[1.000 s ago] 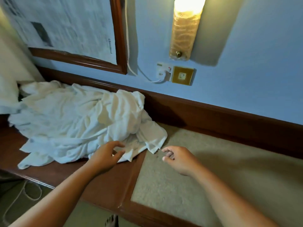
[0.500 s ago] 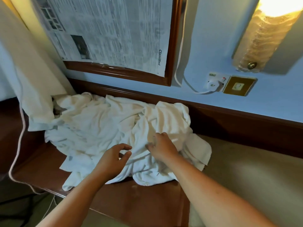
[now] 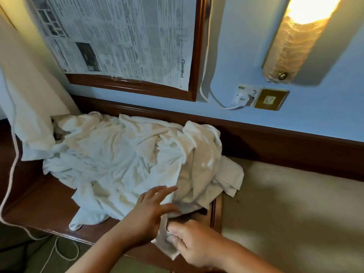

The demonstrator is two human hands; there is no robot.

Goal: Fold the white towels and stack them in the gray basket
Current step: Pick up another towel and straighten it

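Note:
A crumpled heap of white towels (image 3: 128, 158) lies on the dark wooden ledge (image 3: 39, 201) below the wall. My right hand (image 3: 193, 243) grips a corner of one towel near the ledge's front edge, its fingers curled round the cloth. My left hand (image 3: 151, 209) sits just left of it, fingers stretched out and resting on the same towel. No gray basket is in view.
A beige padded surface (image 3: 295, 213) lies to the right of the ledge. A framed newspaper (image 3: 126, 40), a socket with a white plug (image 3: 243, 98) and a lit wall lamp (image 3: 299, 40) are on the blue wall. White cloth (image 3: 29, 107) hangs at left; a cord (image 3: 11, 174) trails down.
My right hand has come off the top of the heap toward me and now grips a towel corner, pulling it out. My left hand has spread its fingers onto the cloth.

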